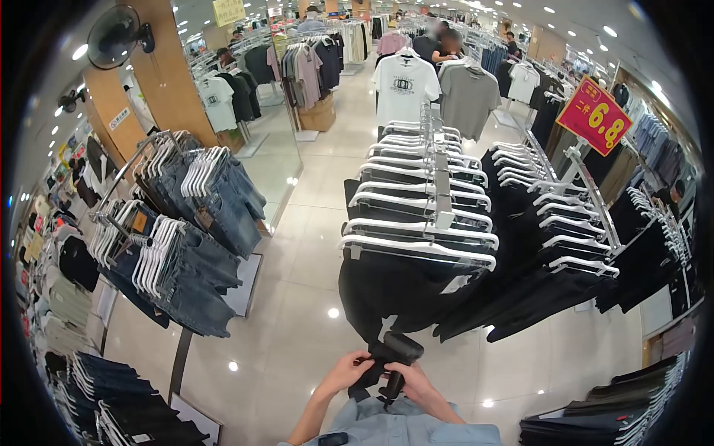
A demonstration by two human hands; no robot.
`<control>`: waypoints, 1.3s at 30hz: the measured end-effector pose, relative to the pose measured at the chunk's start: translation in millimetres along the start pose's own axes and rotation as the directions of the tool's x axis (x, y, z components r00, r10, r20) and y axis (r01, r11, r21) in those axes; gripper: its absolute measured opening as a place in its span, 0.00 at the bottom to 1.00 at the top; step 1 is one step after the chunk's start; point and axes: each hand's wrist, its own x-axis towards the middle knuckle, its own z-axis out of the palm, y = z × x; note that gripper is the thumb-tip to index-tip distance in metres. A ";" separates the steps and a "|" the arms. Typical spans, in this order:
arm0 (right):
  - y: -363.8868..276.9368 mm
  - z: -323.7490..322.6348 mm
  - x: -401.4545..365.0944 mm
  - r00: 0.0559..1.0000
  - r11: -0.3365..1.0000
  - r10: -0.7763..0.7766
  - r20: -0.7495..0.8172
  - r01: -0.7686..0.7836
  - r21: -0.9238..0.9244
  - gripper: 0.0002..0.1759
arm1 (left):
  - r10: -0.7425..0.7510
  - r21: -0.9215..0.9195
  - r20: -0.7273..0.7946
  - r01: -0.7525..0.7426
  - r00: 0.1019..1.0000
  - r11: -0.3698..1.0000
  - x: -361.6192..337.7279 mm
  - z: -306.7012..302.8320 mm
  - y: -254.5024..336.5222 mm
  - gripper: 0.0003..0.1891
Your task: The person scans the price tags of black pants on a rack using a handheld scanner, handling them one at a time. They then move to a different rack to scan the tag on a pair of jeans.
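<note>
In the lower middle, my left hand (348, 372) pinches dark fabric, which appears to be the lower end of the front black trousers (401, 286) on the rack. My right hand (411, 380) is closed around a black handheld device (404, 347) with a thick rounded head and a handle pointing down. The device overlaps the dark fabric between my hands, and I cannot tell its exact kind. White hangers (420, 249) carry the trousers in a row ahead of me.
A rack of denim shorts (212, 201) stands left, near a mirror (275, 119). More black trousers (513, 290) hang to the right below a red price sign (595, 117). Folded-over dark garments (595, 424) hang at lower right. A person (439, 48) stands farther back.
</note>
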 end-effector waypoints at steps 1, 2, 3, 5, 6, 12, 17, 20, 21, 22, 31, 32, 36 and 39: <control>2.8 2.2 1.8 1.000 1.000 -0.002 -0.002 0.002 -0.006 0.24 | -0.012 -0.040 0.006 0.013 1.000 0.999 -1.4 -6.0 3.4 0.11; 5.2 4.6 2.9 1.000 1.000 -0.005 0.006 0.005 -0.003 0.24 | -0.025 -0.081 0.014 0.026 1.000 0.996 -2.3 -10.9 4.5 0.11; 7.2 5.3 3.9 1.000 1.000 -0.009 0.014 0.009 -0.001 0.24 | -0.040 -0.151 0.031 0.044 0.999 0.988 -1.8 -15.2 2.4 0.11; 13.9 -0.7 7.7 1.000 0.999 0.003 0.013 -0.003 0.034 0.25 | -0.004 -0.277 0.019 0.009 1.000 0.961 -1.7 -15.4 1.3 0.11; 12.4 0.3 8.2 1.000 0.997 0.015 0.017 -0.016 0.073 0.25 | 0.027 -0.392 0.001 -0.024 1.000 0.920 -0.9 -15.1 1.3 0.11; 13.5 -22.6 2.4 1.000 0.989 -0.021 0.004 0.021 0.149 0.20 | 0.068 -0.511 -0.096 -0.107 0.993 0.853 2.2 5.3 -9.5 0.14; 0.3 -41.3 -15.6 0.998 0.985 0.056 0.012 -0.057 0.160 0.18 | 0.089 -0.494 -0.105 -0.129 0.991 0.860 -4.1 31.8 13.3 0.17; -0.2 -60.6 -19.0 0.997 0.978 0.059 0.049 -0.067 0.196 0.17 | 0.063 -0.450 -0.082 -0.093 0.995 0.888 -8.5 50.2 23.0 0.15; -1.9 -67.5 -20.9 0.996 0.975 0.066 0.062 -0.077 0.210 0.17 | -0.041 -0.478 -0.002 0.035 0.999 0.878 -11.9 55.6 28.4 0.13; -3.6 -73.8 -23.3 0.995 0.971 0.073 0.075 -0.088 0.223 0.18 | -0.141 -0.497 0.079 0.162 0.987 0.852 -13.8 61.5 31.1 0.12; -30.5 -115.4 -58.2 0.979 0.978 0.143 0.145 -0.162 0.133 0.21 | -0.153 -0.588 0.067 0.163 0.986 0.792 -19.0 133.9 -0.7 0.14; -31.6 -122.2 -61.3 0.974 0.974 0.154 0.169 -0.178 0.138 0.21 | -0.150 -0.601 0.062 0.157 0.987 0.784 -19.3 138.8 -1.8 0.14; -34.3 -153.2 -65.8 0.963 0.963 0.212 0.166 -0.235 0.134 0.26 | -0.085 -0.836 0.081 0.114 0.993 0.537 -17.3 160.0 -10.9 0.14; -41.6 -164.3 -74.1 0.963 0.963 0.220 0.158 -0.240 0.120 0.26 | -0.154 -0.911 0.038 0.098 0.987 0.401 -17.3 177.2 -1.7 0.14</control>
